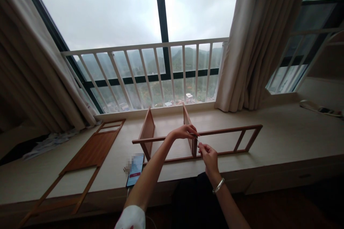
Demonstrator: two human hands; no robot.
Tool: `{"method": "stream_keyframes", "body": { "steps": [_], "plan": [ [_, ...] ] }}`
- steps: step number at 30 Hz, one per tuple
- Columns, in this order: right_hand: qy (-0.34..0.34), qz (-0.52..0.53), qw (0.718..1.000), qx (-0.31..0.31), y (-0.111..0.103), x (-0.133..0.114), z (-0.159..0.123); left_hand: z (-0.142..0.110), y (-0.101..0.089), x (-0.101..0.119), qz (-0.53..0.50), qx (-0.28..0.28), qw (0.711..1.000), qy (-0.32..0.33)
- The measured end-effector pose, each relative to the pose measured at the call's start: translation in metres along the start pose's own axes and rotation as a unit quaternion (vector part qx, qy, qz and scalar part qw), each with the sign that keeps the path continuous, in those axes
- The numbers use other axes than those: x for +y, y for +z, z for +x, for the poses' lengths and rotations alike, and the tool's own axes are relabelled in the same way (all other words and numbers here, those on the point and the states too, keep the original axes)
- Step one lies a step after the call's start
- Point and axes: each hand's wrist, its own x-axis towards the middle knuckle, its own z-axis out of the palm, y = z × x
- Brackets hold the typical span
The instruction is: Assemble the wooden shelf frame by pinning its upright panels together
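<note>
A brown wooden frame [231, 130] lies on its side on the pale ledge, with two wooden boards [148, 128] standing across it. At the joint of the second board, my left hand [185, 131] bends over the upper rail, its fingers closed together; what they pinch is too small to make out. Just below and to the right, my right hand [209, 154] is closed, thumb and finger pinching the end of a thin metal tool [198, 140]. That tool slants up toward my left fingertips; its exact kind is unclear.
A separate wooden panel with side rails [88, 148] lies to the left, overhanging the front edge. Near my left forearm is a phone [135, 171] with a cable; small pieces [125, 169] sit beside it. Behind are a white railing [142, 47], window and curtains [244, 43].
</note>
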Motion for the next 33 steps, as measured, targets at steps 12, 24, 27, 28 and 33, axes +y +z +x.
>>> {"method": "stream_keyframes", "body": {
  "steps": [12,24,27,28,33],
  "plan": [
    [0.309,0.385,0.848,-0.192,-0.002,-0.002,0.006,0.0,0.002,-0.002,0.005,0.014,1.0,-0.02],
    [0.235,0.254,0.931,-0.114,-0.003,-0.009,0.0,0.001,0.004,0.003,0.016,0.018,0.999,-0.026],
    [0.151,0.149,0.974,-0.084,-0.005,-0.01,-0.003,0.001,0.004,0.004,0.015,0.018,0.999,-0.031],
    [0.118,0.11,0.984,-0.081,-0.006,-0.011,-0.004,0.002,0.004,0.004,0.014,0.018,0.999,-0.031],
    [-0.038,-0.113,0.991,-0.063,-0.006,-0.015,-0.006,0.002,0.004,0.001,0.006,0.02,1.0,-0.02]
  ]
}}
